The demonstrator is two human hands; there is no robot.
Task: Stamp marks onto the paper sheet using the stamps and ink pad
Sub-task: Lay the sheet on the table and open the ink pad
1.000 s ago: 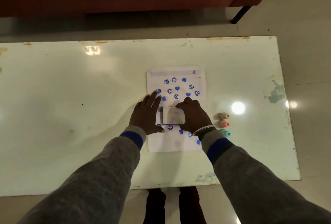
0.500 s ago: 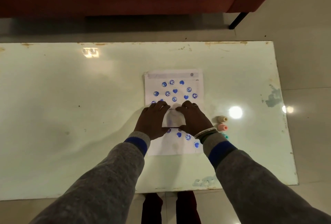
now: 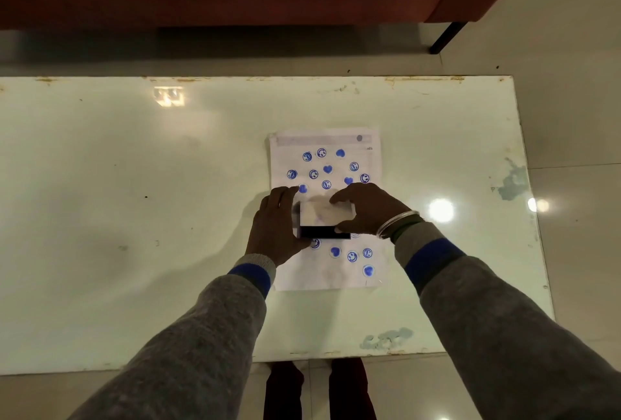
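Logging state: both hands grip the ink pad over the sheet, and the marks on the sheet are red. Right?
Not red: the head view shows blue marks on the sheet. The rest holds: left hand and right hand both grip the ink pad over it.

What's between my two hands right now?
In the head view, the ink pad case, pale on top with a black front edge, lies between the left hand and right hand, over the paper sheet.
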